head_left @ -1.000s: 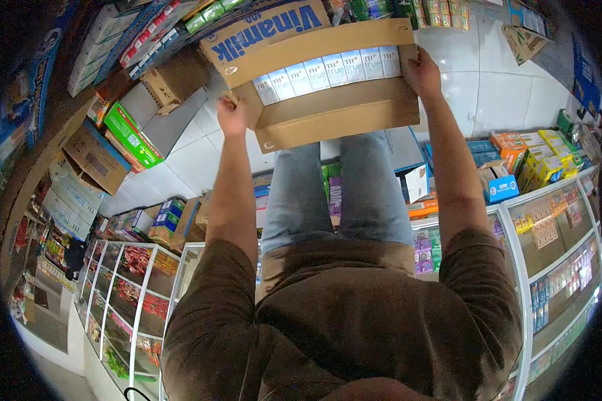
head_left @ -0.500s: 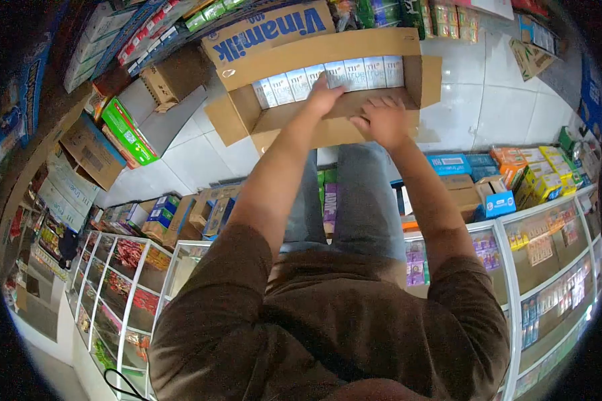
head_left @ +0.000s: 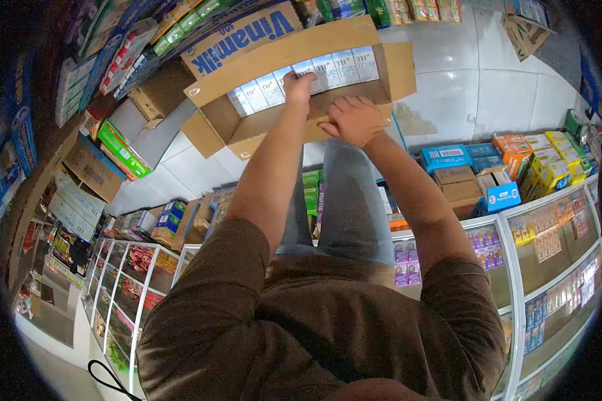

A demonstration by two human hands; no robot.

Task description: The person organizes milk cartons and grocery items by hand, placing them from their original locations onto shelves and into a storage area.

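An opened cardboard box (head_left: 247, 137) holds a row of white-and-blue milk cartons (head_left: 344, 67) along its far wall. My left hand (head_left: 299, 88) reaches inside, with thumb and fingers around the top of a carton near the middle of the row; part of the grip is hidden. My right hand (head_left: 356, 120) lies over the box's near edge on the right, its fingers stretched out toward the inside and no object in it. Bare cardboard shows between the cartons and the near side.
Behind the box stands a Vinamilk carton (head_left: 244, 41). A green-and-white box (head_left: 124, 150) is to the left on the tiled floor (head_left: 441, 87). Glass display cases (head_left: 505, 267) curve around me, with blue boxes (head_left: 445, 156) and other goods by them. Packed shelves line the far side.
The view has turned, so the box appears farther left and tilted. My left hand stays at the cartons. My right hand remains at the near edge, its fingers closer together.
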